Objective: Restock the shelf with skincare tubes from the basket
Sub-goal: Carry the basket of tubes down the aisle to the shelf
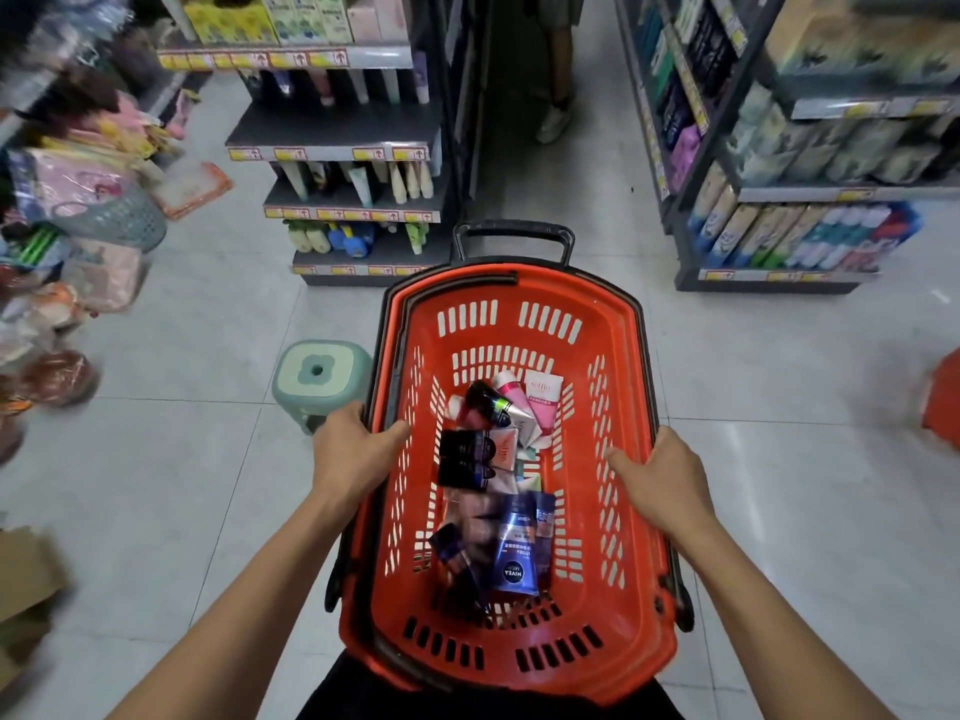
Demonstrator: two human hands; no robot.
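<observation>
A red plastic basket [618, 324] is held in front of me above the tiled floor. My left hand [353, 449] grips its left rim and my right hand [660, 475] grips its right rim, thumbs inside. Several skincare tubes lie in the bottom: a blue Nivea tube [517, 553], black tubes [462, 457], and pink and white tubes [540, 402]. Ahead stands a dark shelf unit [337, 129] with rows of tubes and bottles and a bare upper board.
A mint green stool [317, 379] stands on the floor by the basket's left side. Racks of packaged goods crowd the left edge, and another shelf unit [779, 220] stands at the right. A person's legs [558, 96] show in the aisle beyond. A cardboard box [26, 579] sits lower left.
</observation>
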